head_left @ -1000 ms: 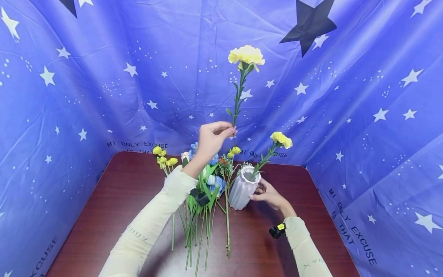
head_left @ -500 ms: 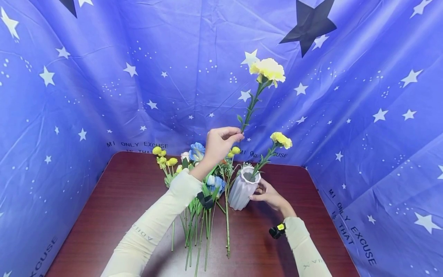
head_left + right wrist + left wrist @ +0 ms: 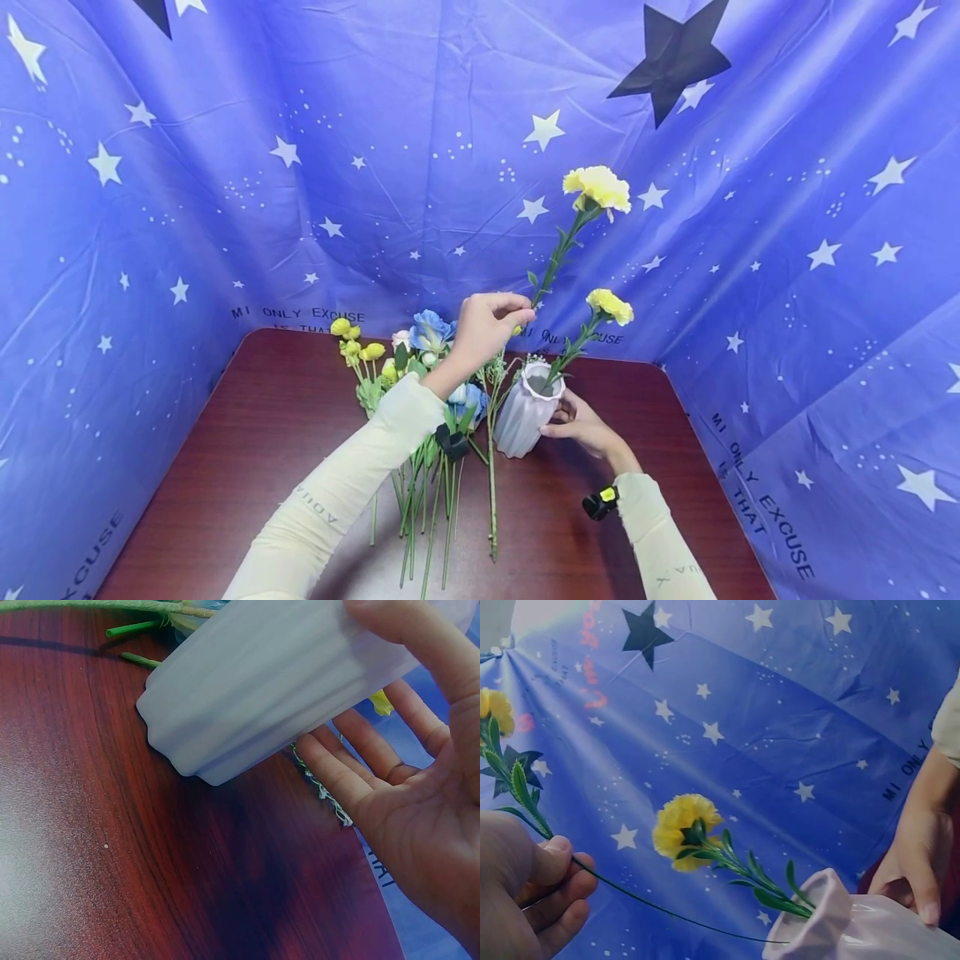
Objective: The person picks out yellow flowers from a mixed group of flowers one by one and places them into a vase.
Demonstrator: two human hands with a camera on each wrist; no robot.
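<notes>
My left hand [image 3: 486, 332] pinches the stem of a yellow carnation [image 3: 597, 188] between thumb and fingers, the bloom leaning right above the table. In the left wrist view the thin lower stem [image 3: 664, 908] runs from the fingers to the mouth of the white fluted vase [image 3: 885, 926]; its tip is hidden at the rim. A second yellow carnation [image 3: 611, 306] stands in that vase [image 3: 521, 417], tilted right. Around the vase's right side curl the thumb and fingers of my right hand [image 3: 588, 423]. The right wrist view has the vase base [image 3: 195, 742] on the table.
Left of the vase, several artificial flowers lie in a heap, with blue blooms [image 3: 431, 332], yellow buds [image 3: 351, 337] and long green stems [image 3: 425, 508]. The dark red wooden table [image 3: 277, 417] is bordered by a blue star-printed cloth [image 3: 360, 217].
My left hand has moved right and down with the carnation, whose bloom has come lower and tilted further right. My right hand and the vase stay in place.
</notes>
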